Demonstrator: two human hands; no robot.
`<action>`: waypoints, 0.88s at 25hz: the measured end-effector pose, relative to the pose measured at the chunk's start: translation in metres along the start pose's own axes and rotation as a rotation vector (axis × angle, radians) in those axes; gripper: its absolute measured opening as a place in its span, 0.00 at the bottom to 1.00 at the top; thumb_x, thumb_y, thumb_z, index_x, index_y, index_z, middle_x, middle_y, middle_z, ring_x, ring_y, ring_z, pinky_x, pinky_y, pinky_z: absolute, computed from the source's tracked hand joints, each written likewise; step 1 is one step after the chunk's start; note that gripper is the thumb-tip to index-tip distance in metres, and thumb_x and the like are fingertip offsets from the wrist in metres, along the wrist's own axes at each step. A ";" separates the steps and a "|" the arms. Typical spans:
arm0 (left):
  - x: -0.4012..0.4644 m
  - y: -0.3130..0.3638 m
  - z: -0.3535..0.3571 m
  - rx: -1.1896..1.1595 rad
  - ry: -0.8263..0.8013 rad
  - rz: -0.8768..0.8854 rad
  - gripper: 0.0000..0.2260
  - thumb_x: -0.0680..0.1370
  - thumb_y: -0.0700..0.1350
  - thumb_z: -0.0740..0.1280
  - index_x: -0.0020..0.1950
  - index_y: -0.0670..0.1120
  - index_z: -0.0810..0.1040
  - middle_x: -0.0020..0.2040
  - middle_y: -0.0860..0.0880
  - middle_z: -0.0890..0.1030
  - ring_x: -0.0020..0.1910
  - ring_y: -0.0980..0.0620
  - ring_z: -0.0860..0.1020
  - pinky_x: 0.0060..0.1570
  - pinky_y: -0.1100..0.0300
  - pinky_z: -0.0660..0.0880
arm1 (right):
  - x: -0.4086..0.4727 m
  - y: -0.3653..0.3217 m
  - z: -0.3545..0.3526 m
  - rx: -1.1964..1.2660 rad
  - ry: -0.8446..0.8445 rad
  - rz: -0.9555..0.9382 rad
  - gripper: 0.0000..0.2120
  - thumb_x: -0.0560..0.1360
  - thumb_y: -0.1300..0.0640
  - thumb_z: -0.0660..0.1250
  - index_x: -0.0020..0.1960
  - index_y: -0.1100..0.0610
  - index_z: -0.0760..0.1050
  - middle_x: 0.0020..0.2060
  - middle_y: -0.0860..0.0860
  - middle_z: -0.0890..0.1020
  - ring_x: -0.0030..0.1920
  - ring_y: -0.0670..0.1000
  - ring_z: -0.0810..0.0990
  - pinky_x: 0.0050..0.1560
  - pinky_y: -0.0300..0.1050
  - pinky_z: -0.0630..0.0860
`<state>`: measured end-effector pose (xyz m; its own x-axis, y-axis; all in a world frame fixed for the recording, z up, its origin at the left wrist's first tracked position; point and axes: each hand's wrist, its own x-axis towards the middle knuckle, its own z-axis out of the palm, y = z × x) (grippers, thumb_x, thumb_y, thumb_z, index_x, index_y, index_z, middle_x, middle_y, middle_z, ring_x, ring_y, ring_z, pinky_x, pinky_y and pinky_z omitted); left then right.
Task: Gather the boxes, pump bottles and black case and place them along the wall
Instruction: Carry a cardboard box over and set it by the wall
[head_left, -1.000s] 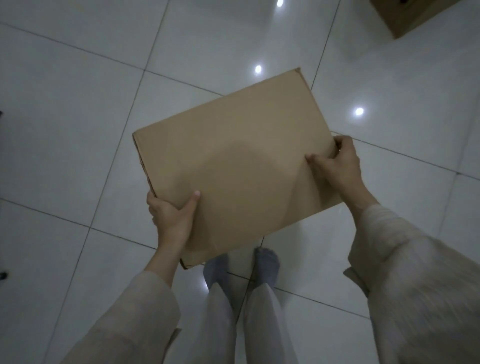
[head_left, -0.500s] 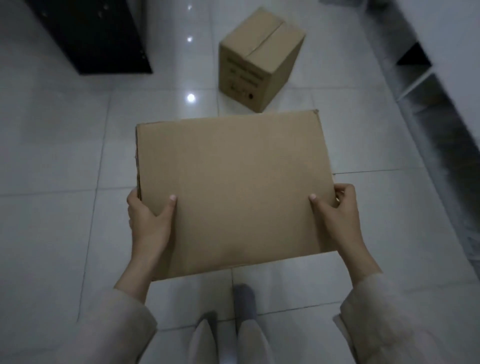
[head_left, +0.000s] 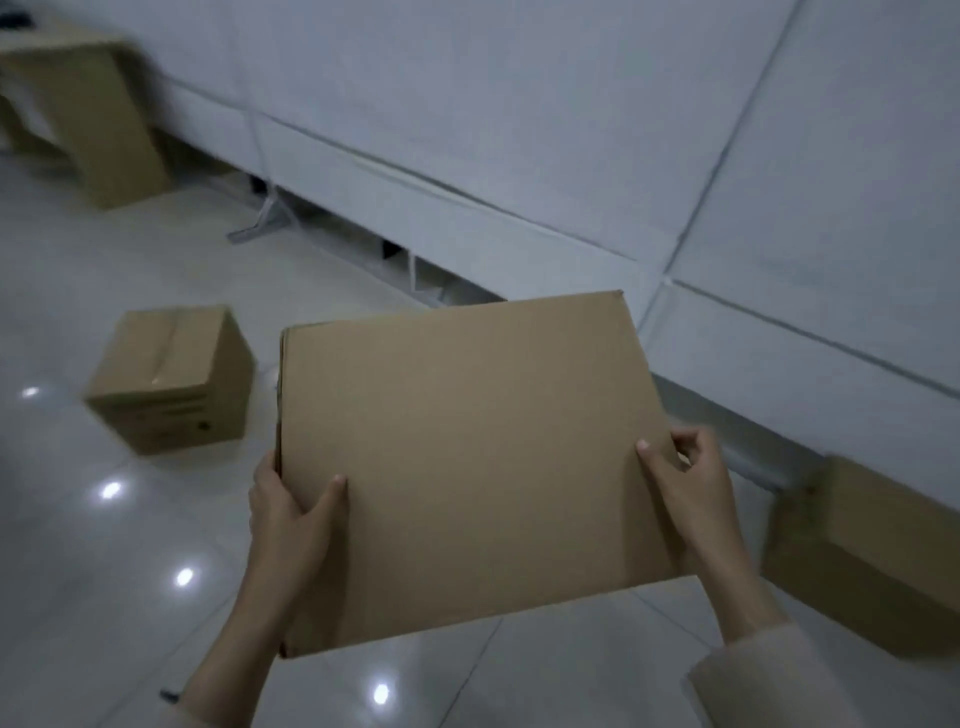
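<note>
Since half a second ago the view has swung right: the pale grey panelled wall (head_left: 571, 130) now fills the top of the picture, and the small sealed brown cardboard box (head_left: 171, 379), which stood ahead, now sits on the floor to the left. The wide flat brown cardboard box (head_left: 467, 457) is held in the air between both hands as before. The left hand (head_left: 291, 514) grips its near left edge, thumb on top and fingers curled out of sight underneath; the right hand (head_left: 685, 493) pinches the near right edge, thumb pressed on the top face.

The risk I judge is a tilt or slip: both grips sit at the near end, so the far end is unsupported and could dip. The glossy white tiled floor (head_left: 104, 571) looks slick, and another brown cardboard box (head_left: 857, 561) lies at the wall's foot to the right, where the carried box could knock it on landing.

The cardboard is matte, smooth and sharp-cornered. A taller brown carton (head_left: 88, 114) stands far left, blurred. No pump bottles or black case are in view.
</note>
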<state>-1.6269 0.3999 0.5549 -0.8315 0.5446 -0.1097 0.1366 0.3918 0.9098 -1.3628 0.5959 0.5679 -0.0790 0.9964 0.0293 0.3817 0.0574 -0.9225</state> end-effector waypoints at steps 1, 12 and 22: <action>-0.008 0.017 0.021 0.006 -0.054 0.022 0.32 0.74 0.48 0.66 0.74 0.45 0.56 0.72 0.42 0.64 0.68 0.41 0.67 0.65 0.40 0.67 | 0.002 0.004 -0.031 -0.001 0.061 0.024 0.09 0.73 0.57 0.67 0.48 0.57 0.68 0.40 0.45 0.74 0.43 0.47 0.73 0.38 0.42 0.67; -0.154 0.149 0.292 -0.001 -0.450 0.297 0.17 0.80 0.45 0.55 0.68 0.43 0.70 0.66 0.41 0.73 0.64 0.42 0.71 0.58 0.51 0.66 | 0.002 0.136 -0.354 0.065 0.562 0.316 0.14 0.73 0.58 0.68 0.39 0.55 0.61 0.36 0.55 0.69 0.36 0.51 0.68 0.34 0.45 0.63; -0.210 0.199 0.444 0.022 -0.541 0.333 0.17 0.81 0.45 0.53 0.67 0.45 0.72 0.66 0.43 0.75 0.65 0.44 0.71 0.61 0.51 0.66 | 0.036 0.219 -0.468 0.138 0.679 0.396 0.11 0.73 0.58 0.67 0.43 0.57 0.63 0.34 0.52 0.73 0.34 0.50 0.71 0.35 0.45 0.66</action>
<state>-1.1867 0.6928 0.5813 -0.3536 0.9353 -0.0138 0.3569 0.1486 0.9222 -0.8510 0.6736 0.5469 0.6342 0.7633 -0.1232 0.1431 -0.2724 -0.9515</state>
